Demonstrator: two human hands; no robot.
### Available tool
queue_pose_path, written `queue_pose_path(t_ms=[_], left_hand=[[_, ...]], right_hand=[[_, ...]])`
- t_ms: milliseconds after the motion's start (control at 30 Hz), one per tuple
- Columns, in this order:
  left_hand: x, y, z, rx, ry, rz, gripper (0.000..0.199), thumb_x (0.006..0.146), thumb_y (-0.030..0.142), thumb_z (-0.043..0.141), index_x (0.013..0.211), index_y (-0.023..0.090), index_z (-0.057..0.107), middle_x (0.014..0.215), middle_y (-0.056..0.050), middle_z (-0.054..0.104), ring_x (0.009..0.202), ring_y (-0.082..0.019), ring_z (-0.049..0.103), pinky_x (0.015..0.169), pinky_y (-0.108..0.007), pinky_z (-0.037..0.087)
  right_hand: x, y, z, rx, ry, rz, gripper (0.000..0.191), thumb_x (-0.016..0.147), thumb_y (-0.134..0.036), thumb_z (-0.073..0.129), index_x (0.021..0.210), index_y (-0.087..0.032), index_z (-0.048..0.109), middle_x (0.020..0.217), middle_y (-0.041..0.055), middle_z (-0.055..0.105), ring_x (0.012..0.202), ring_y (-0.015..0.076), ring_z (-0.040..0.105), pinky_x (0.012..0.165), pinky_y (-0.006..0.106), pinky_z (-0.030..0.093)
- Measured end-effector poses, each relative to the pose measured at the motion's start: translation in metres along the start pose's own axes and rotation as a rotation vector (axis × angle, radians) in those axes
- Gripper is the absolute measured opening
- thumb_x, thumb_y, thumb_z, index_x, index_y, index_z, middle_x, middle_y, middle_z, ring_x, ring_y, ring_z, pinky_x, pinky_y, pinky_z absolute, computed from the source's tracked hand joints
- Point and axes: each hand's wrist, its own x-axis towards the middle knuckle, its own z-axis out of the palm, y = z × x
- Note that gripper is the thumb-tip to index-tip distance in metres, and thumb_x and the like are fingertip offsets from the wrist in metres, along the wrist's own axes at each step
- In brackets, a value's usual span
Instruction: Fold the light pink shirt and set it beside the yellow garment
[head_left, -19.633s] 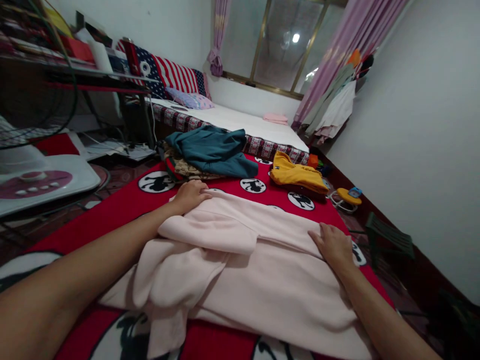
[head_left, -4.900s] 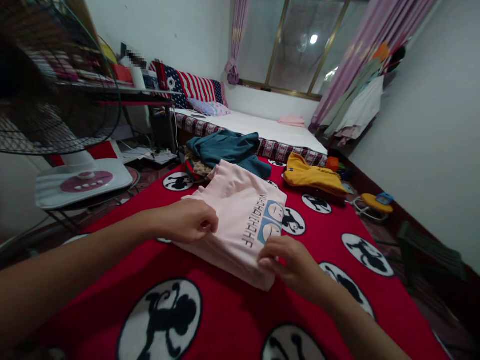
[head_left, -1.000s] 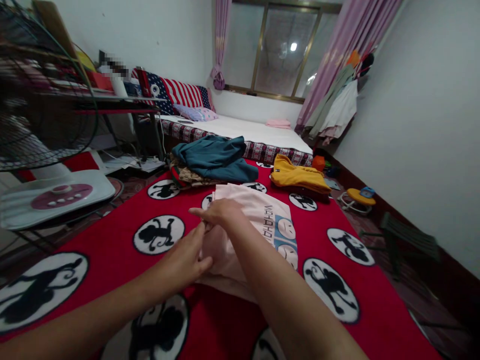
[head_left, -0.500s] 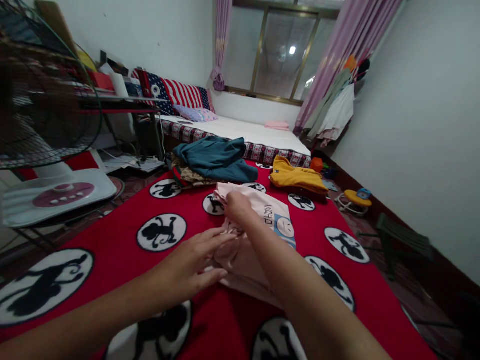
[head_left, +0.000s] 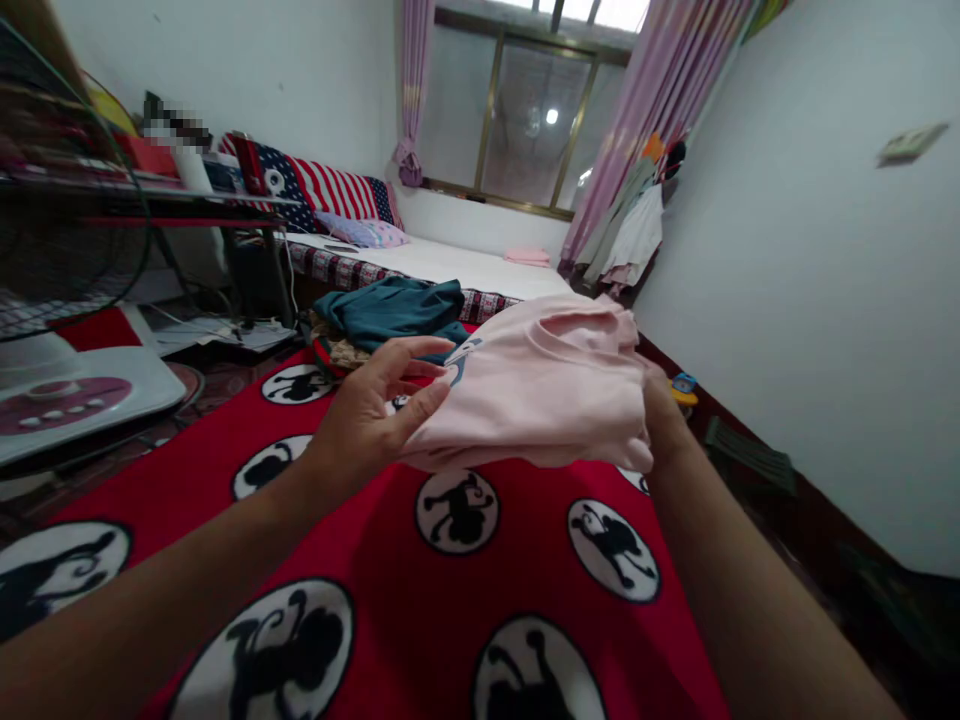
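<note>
A folded pale pink shirt (head_left: 532, 390) is held up above the red blanket (head_left: 405, 560), its round neckline facing up and part of a blue print at its left side. My right hand (head_left: 660, 405) grips the shirt's right edge; its fingertips are hidden behind the fabric. At the opposite edge is my left hand (head_left: 382, 395), thumb and fingers apart, close beside the cloth. Whether its fingertips touch the fabric is hard to see.
Behind the shirt, a teal garment (head_left: 397, 310) lies on a patterned clothes pile. A fan (head_left: 67, 390) and a cluttered desk (head_left: 217, 195) are at left. A white-topped bed (head_left: 442, 265) stands below the window. At right are a dark green stool (head_left: 750, 455) and hanging clothes (head_left: 634, 235).
The pink shirt has been lifted off the blanket and turned, with its neckline now at upper right. My right hand has moved right to its edge. The yellow garment is now hidden.
</note>
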Motion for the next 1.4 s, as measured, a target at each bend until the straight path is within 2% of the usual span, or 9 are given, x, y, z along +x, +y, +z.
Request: queue_pose_path(t_ms=[200, 333, 433, 533, 733, 900, 1033, 1167, 1400], left_hand=[[-0.015, -0.065, 0.060, 0.229, -0.307, 0.126, 0.036, 0.087, 0.033, 0.061, 0.120, 0.020, 0.063, 0.133, -0.013, 0.055, 0.126, -0.028, 0.050, 0.107, -0.045, 0.040], [-0.022, -0.097, 0.084, 0.358, -0.480, 0.130, 0.029, 0.090, 0.038, 0.056, 0.110, 0.022, 0.071, 0.132, -0.013, 0.057, 0.125, -0.029, 0.050, 0.106, -0.048, 0.039], [-0.010, -0.108, 0.087, 0.387, -0.436, 0.110, 0.026, 0.091, 0.036, 0.054, 0.102, 0.023, 0.074, 0.126, -0.011, 0.061, 0.119, -0.026, 0.054, 0.104, -0.045, 0.041], [0.005, -0.122, 0.081, 0.416, -0.317, 0.024, 0.026, 0.088, 0.034, 0.056, 0.101, 0.021, 0.074, 0.121, -0.010, 0.064, 0.114, -0.026, 0.057, 0.102, -0.044, 0.042], [0.000, -0.157, 0.070, 0.311, -0.229, -0.191, 0.037, 0.088, 0.040, 0.052, 0.108, 0.017, 0.071, 0.105, -0.009, 0.071, 0.096, -0.021, 0.065, 0.085, -0.031, 0.050], [-0.006, -0.154, 0.071, 0.316, -0.224, -0.252, 0.043, 0.087, 0.045, 0.052, 0.114, 0.016, 0.069, 0.100, -0.009, 0.072, 0.084, -0.020, 0.066, 0.076, -0.030, 0.051], [-0.004, -0.149, 0.072, 0.343, -0.227, -0.280, 0.045, 0.085, 0.047, 0.054, 0.119, 0.020, 0.067, 0.100, -0.007, 0.073, 0.085, -0.022, 0.067, 0.076, -0.030, 0.051], [-0.002, -0.143, 0.073, 0.282, -0.243, -0.278, 0.047, 0.083, 0.047, 0.057, 0.119, 0.019, 0.067, 0.105, -0.008, 0.072, 0.084, -0.022, 0.067, 0.077, -0.031, 0.051], [-0.008, -0.124, 0.077, 0.262, -0.286, -0.234, 0.045, 0.077, 0.044, 0.063, 0.114, 0.019, 0.070, 0.099, -0.007, 0.068, 0.075, -0.017, 0.062, 0.073, -0.029, 0.051]], right_hand=[[-0.045, 0.094, -0.056, -0.428, 0.074, 0.303, 0.030, 0.053, -0.024, 0.069, 0.082, -0.015, 0.069, 0.071, 0.0069, 0.071, 0.071, 0.0239, 0.067, 0.068, 0.035, 0.053], [-0.050, 0.087, -0.061, -0.521, 0.113, 0.120, 0.043, 0.065, -0.028, 0.064, 0.105, -0.013, 0.069, 0.104, 0.0142, 0.072, 0.100, 0.0262, 0.066, 0.091, 0.041, 0.049], [-0.067, 0.063, -0.034, -0.599, -0.088, -0.074, 0.042, 0.077, -0.038, 0.059, 0.111, -0.015, 0.068, 0.114, 0.0130, 0.069, 0.103, 0.0245, 0.065, 0.093, 0.039, 0.047], [-0.093, 0.054, -0.006, -0.785, -0.247, -0.084, 0.043, 0.082, -0.043, 0.059, 0.117, -0.019, 0.065, 0.119, 0.0118, 0.065, 0.101, 0.0243, 0.063, 0.090, 0.038, 0.048], [-0.125, 0.067, -0.003, -1.167, -0.025, -0.001, 0.051, 0.086, -0.044, 0.058, 0.127, -0.014, 0.058, 0.123, 0.0182, 0.054, 0.116, 0.0334, 0.052, 0.093, 0.043, 0.044], [-0.144, 0.064, -0.014, -1.240, -0.053, 0.071, 0.050, 0.090, -0.053, 0.048, 0.127, -0.021, 0.054, 0.121, 0.0146, 0.054, 0.100, 0.0296, 0.060, 0.072, 0.036, 0.047], [-0.146, 0.072, -0.018, -1.090, -0.121, -0.015, 0.038, 0.089, -0.038, 0.053, 0.123, -0.021, 0.057, 0.115, 0.0129, 0.059, 0.101, 0.0274, 0.061, 0.077, 0.035, 0.047], [-0.122, 0.067, -0.033, -0.748, -0.238, -0.234, 0.018, 0.086, -0.027, 0.056, 0.098, -0.020, 0.068, 0.093, 0.0076, 0.065, 0.090, 0.0218, 0.062, 0.079, 0.032, 0.047], [-0.072, 0.054, -0.075, -0.724, -0.043, -0.304, 0.023, 0.082, -0.035, 0.063, 0.096, -0.021, 0.073, 0.090, 0.0060, 0.065, 0.083, 0.0193, 0.062, 0.074, 0.029, 0.047]])
